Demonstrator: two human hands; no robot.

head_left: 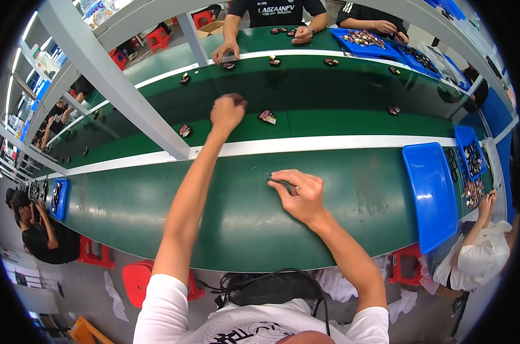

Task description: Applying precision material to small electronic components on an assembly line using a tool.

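My right hand (303, 195), 4 o'clock: slim tweezer-like tool (281, 182) pinched pen-style, presumably for fine control. My left hand (228, 114), 11 o'clock: curled above belt (334, 122), can't tell if gripping. Small dark part (267, 117), 12 o'clock, probably spaced for access.

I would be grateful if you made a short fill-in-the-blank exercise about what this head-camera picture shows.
1. The person's ____ hand pinches a thin dark tool over the green worktable.
2. The left hand extends beyond the long ____ strip at the worktable's far edge.
3. The large tray toward the right end of the worktable is coloured ____.
4. The plastic stools along the worktable's near side are ____.

Missing words: right; white; blue; red.
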